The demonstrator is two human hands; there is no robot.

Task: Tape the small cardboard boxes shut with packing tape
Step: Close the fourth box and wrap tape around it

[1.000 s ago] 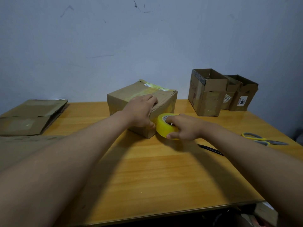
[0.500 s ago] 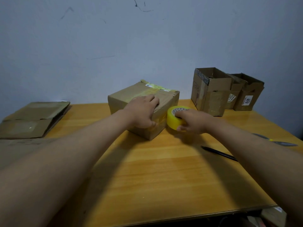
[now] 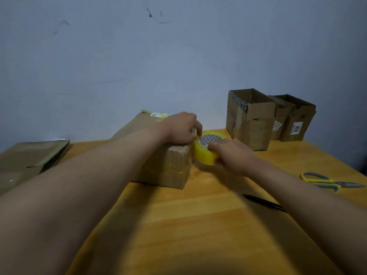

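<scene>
A closed brown cardboard box [image 3: 166, 167] lies on the wooden table [image 3: 198, 225] in the middle of the view. My left hand [image 3: 180, 128] rests on its top right edge with fingers curled over the corner. Right beside that corner is a yellow roll of packing tape [image 3: 204, 153], which my right hand [image 3: 232, 155] grips with fingers through its core. The roll touches the box's right side. Whether a strip of tape runs from roll to box is hidden by my hands.
Three open small cardboard boxes [image 3: 250, 120] [image 3: 281, 124] [image 3: 297, 120] stand at the back right against the wall. Yellow-handled scissors [image 3: 329, 181] and a black pen [image 3: 264, 202] lie at the right. Flattened cardboard [image 3: 29, 157] lies at the left.
The roll of tape rose with my right hand from low beside the box up to its top right corner. My left hand slid right along the box top and curled at that corner.
</scene>
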